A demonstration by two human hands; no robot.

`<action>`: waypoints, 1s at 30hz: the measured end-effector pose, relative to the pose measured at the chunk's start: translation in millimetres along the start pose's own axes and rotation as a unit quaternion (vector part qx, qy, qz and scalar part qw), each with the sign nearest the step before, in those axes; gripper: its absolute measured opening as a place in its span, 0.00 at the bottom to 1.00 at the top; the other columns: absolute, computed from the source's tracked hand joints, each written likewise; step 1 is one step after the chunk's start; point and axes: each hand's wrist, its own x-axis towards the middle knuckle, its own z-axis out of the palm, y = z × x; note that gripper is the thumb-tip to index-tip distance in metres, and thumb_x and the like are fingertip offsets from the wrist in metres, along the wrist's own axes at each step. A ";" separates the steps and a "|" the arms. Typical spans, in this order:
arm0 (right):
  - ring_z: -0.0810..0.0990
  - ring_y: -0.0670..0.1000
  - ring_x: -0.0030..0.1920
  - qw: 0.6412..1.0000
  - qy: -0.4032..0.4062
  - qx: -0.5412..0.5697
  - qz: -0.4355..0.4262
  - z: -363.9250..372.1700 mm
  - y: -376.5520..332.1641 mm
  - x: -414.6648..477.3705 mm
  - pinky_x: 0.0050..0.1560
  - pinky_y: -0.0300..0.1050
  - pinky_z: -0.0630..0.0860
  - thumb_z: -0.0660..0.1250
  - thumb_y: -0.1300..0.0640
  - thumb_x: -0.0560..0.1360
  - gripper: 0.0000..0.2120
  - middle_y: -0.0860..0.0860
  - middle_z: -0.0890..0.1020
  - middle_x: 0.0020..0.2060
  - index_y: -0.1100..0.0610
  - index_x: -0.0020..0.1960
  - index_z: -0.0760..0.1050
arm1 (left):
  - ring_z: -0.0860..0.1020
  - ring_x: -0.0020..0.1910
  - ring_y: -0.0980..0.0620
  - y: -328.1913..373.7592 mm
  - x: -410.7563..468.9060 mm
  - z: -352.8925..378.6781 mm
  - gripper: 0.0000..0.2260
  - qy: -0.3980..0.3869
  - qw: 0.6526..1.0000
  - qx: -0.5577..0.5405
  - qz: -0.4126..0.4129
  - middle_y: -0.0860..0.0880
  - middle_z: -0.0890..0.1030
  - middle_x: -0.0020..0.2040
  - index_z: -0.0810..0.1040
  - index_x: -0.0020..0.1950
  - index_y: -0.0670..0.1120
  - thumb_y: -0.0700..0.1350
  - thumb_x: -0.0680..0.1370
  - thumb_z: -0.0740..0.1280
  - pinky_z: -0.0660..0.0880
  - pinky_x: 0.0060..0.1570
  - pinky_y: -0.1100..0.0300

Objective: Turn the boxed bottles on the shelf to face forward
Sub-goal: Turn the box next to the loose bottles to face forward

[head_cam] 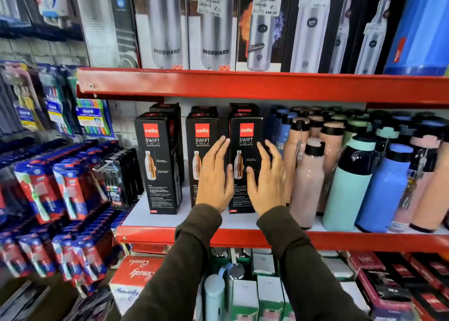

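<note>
Boxed bottle [246, 150] flanked by spread-fingered left hand [215, 174], right hand [266, 182]; pink bottles [308, 182] crowd right.

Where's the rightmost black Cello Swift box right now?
Head view, middle shelf: the rightmost Cello box stands between the open left hand and right hand, just left of the pink bottles.

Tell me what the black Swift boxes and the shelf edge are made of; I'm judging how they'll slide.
The Swift boxes look like printed cardboard with a slight sheen: sharp folded edges, flat panels. The shelf edge looks like red painted metal, glossy, with a rivet near its left end. Both hands are open.
</note>
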 end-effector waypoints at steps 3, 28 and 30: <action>0.59 0.52 0.75 0.994 -0.033 0.065 0.082 14.3 16.5 -5.3 0.73 0.42 0.58 0.62 0.59 0.77 0.28 0.54 0.59 0.75 0.56 0.75 0.57 | 0.59 0.77 0.54 -3.7 -12.4 19.3 0.24 -0.013 0.991 -0.099 -0.095 0.47 0.60 0.77 0.57 0.78 0.44 0.37 0.82 0.55 0.58 0.76 0.61; 0.80 0.49 0.59 0.906 -0.106 0.296 0.282 40.9 68.2 -8.1 0.60 0.42 0.76 0.69 0.61 0.74 0.20 0.49 0.81 0.58 0.51 0.64 0.73 | 0.77 0.62 0.51 -18.1 -20.6 75.6 0.18 -0.034 0.897 -0.207 -0.388 0.46 0.79 0.65 0.69 0.73 0.47 0.46 0.82 0.58 0.70 0.61 0.64; 0.79 0.45 0.58 0.918 -0.107 0.282 0.258 35.9 66.0 -6.7 0.61 0.42 0.76 0.73 0.59 0.71 0.24 0.45 0.81 0.57 0.48 0.65 0.72 | 0.77 0.57 0.57 -16.9 -18.6 72.6 0.18 -0.017 0.883 -0.251 -0.397 0.50 0.80 0.62 0.71 0.72 0.50 0.45 0.82 0.58 0.72 0.58 0.67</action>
